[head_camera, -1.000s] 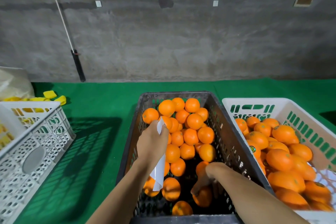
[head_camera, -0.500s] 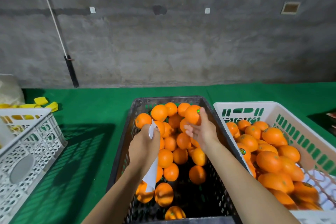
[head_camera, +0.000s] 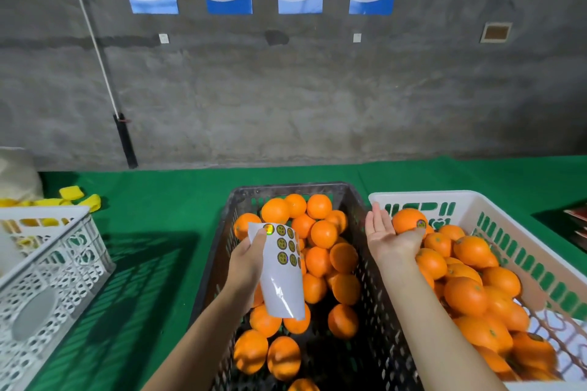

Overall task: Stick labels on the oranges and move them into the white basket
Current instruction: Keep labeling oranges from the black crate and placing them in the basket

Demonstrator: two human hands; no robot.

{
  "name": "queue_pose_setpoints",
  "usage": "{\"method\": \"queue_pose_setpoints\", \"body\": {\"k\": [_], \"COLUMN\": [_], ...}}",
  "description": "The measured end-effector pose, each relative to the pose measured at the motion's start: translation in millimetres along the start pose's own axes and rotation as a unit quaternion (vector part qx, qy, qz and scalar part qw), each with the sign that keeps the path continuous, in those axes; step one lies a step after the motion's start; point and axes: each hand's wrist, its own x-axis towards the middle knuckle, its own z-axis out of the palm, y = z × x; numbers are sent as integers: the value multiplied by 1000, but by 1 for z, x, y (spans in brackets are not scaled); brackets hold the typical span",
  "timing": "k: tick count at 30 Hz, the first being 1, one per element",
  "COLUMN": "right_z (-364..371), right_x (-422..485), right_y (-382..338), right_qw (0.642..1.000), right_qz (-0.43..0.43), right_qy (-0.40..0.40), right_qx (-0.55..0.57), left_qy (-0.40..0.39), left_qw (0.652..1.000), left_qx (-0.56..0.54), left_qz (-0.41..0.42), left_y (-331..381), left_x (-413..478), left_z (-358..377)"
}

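My left hand (head_camera: pixel 246 259) grips a white label sheet (head_camera: pixel 282 270) carrying several round stickers, held above the black crate (head_camera: pixel 286 189) full of unlabelled oranges (head_camera: pixel 324 233). My right hand (head_camera: pixel 387 238) lies palm up with fingers straight over the near-left corner of the white basket (head_camera: pixel 444 195). A labelled orange (head_camera: pixel 405 219) rests against its fingertips, sticker facing me. The basket holds a heap of labelled oranges (head_camera: pixel 465 295).
A white perforated crate (head_camera: pixel 47 279) stands at the left on the green table cover (head_camera: pixel 158 232), with yellow pieces (head_camera: pixel 79 200) behind it. A black-handled pole (head_camera: pixel 125 140) leans on the concrete wall. A dark object (head_camera: pixel 576 225) lies at the right edge.
My right hand lifted an orange out of the black crate, carried it right to the white basket and opened palm up. My left hand turned the label sheet so its stickers face me.
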Motion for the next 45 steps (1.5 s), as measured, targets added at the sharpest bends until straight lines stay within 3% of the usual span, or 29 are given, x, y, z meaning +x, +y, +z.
{"method": "queue_pose_setpoints", "body": {"k": [3,5,6,8,11,12,13,14,16,20,25,29,36,45], "right_z": [-1,-3,-5,-10,-26,-31,-35,-37,-39,-38,-41,-44,-45,-46], "right_x": [0,-3,-8,-17,-27,-30,-31,-32,-34,-33,-30,-33,-29,-28], "right_y": [7,21,30,48,72,78,84,88,91,88,89,92,92,92], "right_qw": [998,970,932,798,520,452,409,388,378,406,420,462,480,512], "right_qz": [-24,-72,-109,-216,-311,-318,-321,-321,-317,-289,-281,-270,-266,-243], "right_qy": [7,11,1,-81,-267,-309,-343,-364,-380,-377,-346,-351,-331,-361], "right_qx": [-62,-233,-345,-557,-749,-774,-782,-783,-782,-781,-791,-768,-768,-740], "left_qy": [-13,-23,-28,-30,-24,-20,-15,-11,-16,-51,-3,15,-32,-29], "left_qw": [1000,1000,1000,999,999,999,999,998,998,999,995,995,988,977], "left_qx": [-8,-4,1,18,31,37,47,57,59,11,101,99,141,186], "left_qz": [-11,-7,-4,2,10,14,18,21,18,-9,8,13,59,97], "left_y": [1,1,1,-1,-1,-1,-2,-2,-3,-3,-4,-3,-2,0], "left_x": [1,0,0,0,0,0,1,2,3,3,3,4,0,-2], "left_z": [-1,-1,-1,-1,-1,-1,-1,-1,-2,-3,2,2,4,3]}}
